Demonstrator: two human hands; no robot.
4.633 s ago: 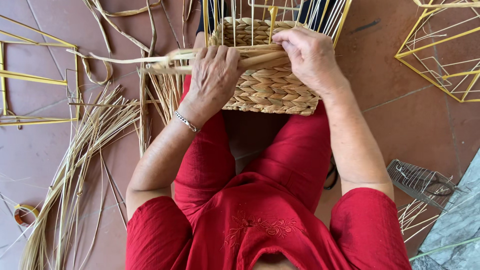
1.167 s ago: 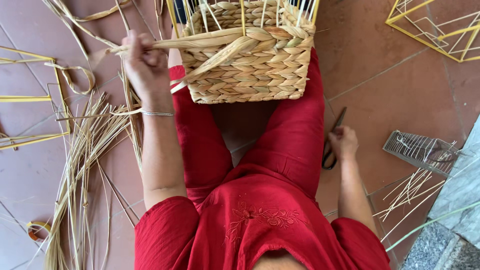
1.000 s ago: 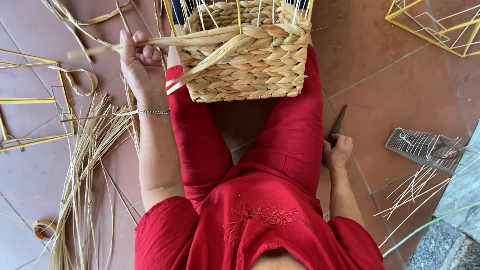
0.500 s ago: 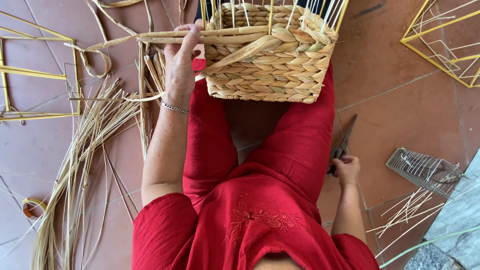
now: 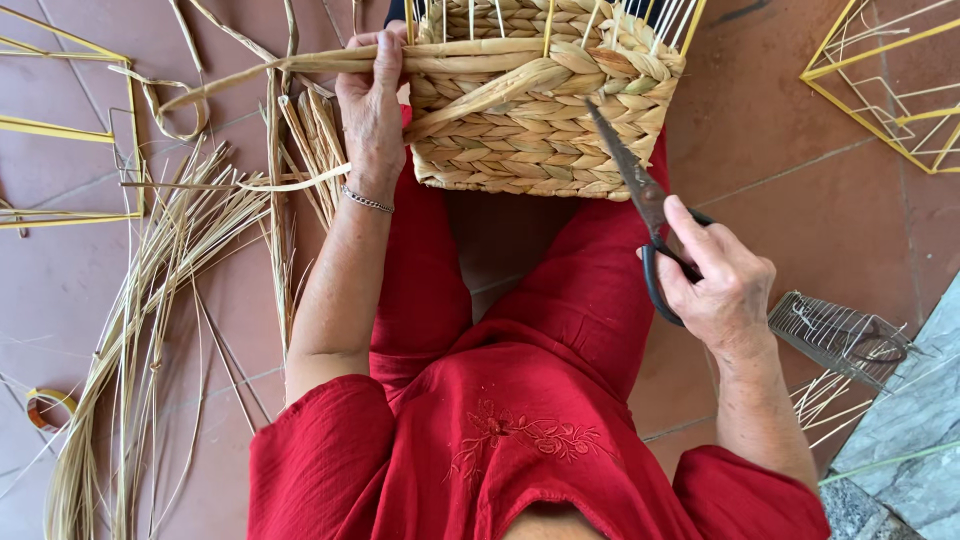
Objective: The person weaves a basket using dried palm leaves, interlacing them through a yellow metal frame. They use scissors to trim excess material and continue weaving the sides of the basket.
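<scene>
The picture's top edge cuts off the woven basket (image 5: 540, 110), the right edge clips the yellow wire frame (image 5: 890, 80), and the right hand (image 5: 715, 285) hides the scissors' (image 5: 640, 190) handles.

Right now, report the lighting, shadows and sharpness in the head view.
Head view: soft, even daylight, no glare; faint shadows under the straw bundle on the tiled floor. The woven basket, scissors, left hand and right hand look sharp, without motion blur; edges bend slightly.
</scene>
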